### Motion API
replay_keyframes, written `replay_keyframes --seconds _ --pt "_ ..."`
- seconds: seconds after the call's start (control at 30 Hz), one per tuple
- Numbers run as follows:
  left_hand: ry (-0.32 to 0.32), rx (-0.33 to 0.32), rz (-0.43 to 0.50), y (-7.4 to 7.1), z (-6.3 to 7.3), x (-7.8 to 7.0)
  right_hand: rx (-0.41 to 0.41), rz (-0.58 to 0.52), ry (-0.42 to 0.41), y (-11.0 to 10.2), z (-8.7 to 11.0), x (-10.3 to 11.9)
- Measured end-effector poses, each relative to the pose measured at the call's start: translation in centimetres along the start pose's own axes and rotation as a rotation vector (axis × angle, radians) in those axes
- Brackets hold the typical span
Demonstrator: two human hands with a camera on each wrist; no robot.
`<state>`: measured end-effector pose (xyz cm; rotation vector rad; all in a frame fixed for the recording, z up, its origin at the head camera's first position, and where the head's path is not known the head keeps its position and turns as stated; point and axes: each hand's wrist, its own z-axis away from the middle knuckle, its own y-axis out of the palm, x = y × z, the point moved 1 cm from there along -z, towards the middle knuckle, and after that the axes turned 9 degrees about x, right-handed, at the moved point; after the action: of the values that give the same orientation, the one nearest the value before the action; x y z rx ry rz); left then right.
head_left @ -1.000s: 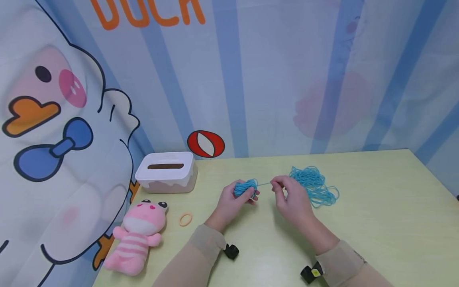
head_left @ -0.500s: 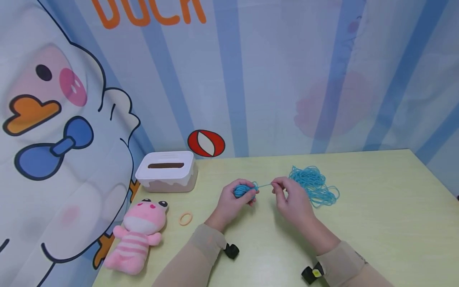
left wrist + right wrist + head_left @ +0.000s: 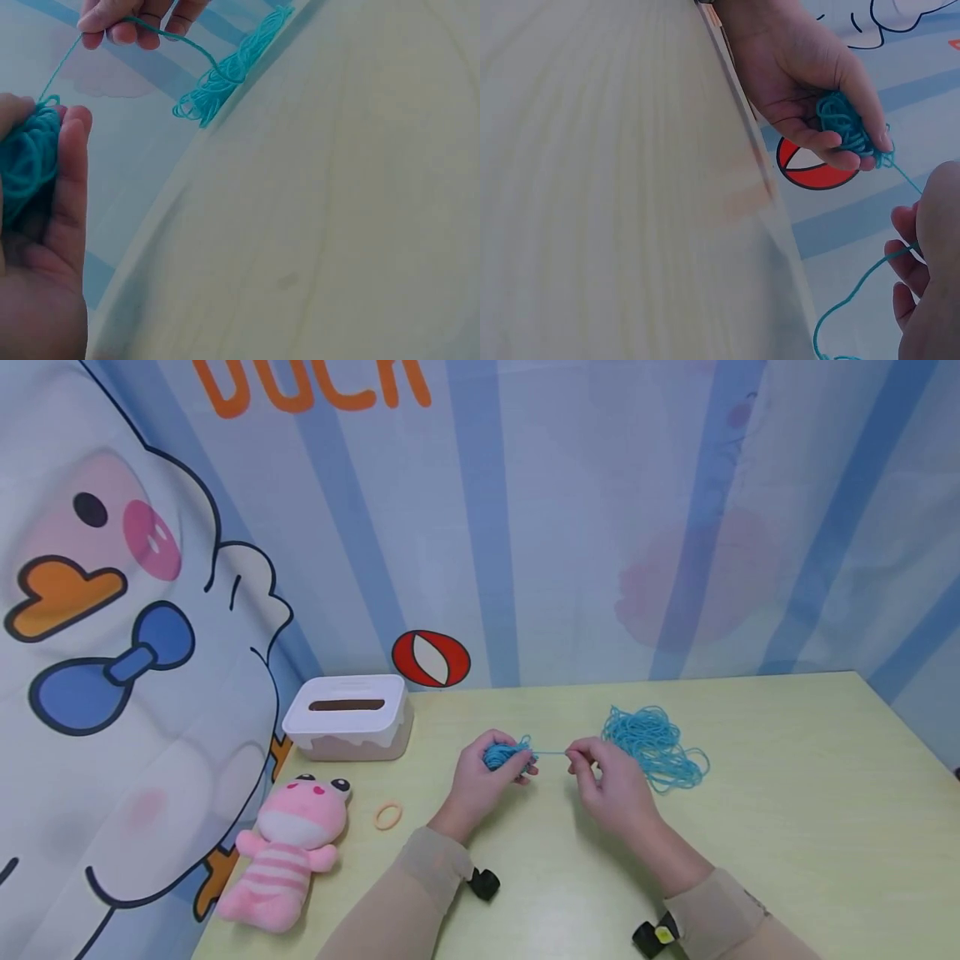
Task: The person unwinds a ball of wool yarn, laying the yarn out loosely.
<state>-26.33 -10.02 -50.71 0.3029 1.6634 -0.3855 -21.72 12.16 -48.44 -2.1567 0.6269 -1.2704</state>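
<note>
My left hand (image 3: 483,777) grips a small wound ball of blue yarn (image 3: 501,756), thumb laid across its front. In the right wrist view the ball (image 3: 841,124) sits between thumb and curled fingers, with small loops near the thumb tip. A taut strand (image 3: 551,752) runs from it to my right hand (image 3: 615,781), which pinches the yarn between thumb and index finger. From that pinch the yarn trails on to a loose heap of blue yarn (image 3: 652,747) lying on the table behind the right hand; the left wrist view shows this heap (image 3: 232,71) too.
A white-and-taupe tissue box (image 3: 348,720) stands at the back left of the pale wooden table (image 3: 810,793). In front of it lie a pink plush toy (image 3: 288,852) and a small peach ring (image 3: 387,816). A printed duck curtain (image 3: 562,527) hangs behind.
The left hand with the yarn ball has shifted slightly left and up. The right hand has come down a little, and the strand between them now runs nearly level.
</note>
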Motion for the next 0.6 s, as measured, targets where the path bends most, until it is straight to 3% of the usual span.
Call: replay_keyframes --seconds 0.17,0.3,0.47,0.6 --pt "0.060 0.014 0.034 0.0 -0.1 0.2 -0.013 -0.010 -0.006 0.2 0.1 -0.4" --pt "0.066 -0.027 0.056 -0.1 -0.3 0.4 -0.044 -0.015 -0.050 0.2 0.4 -0.7" --pt "0.030 -0.105 0.112 -0.4 -0.4 0.4 -0.150 -0.035 -0.107 0.0 0.5 -1.2" --pt "-0.003 -0.094 0.067 -0.6 -0.3 0.2 -0.270 -0.070 -0.091 -0.7 0.4 -1.8"
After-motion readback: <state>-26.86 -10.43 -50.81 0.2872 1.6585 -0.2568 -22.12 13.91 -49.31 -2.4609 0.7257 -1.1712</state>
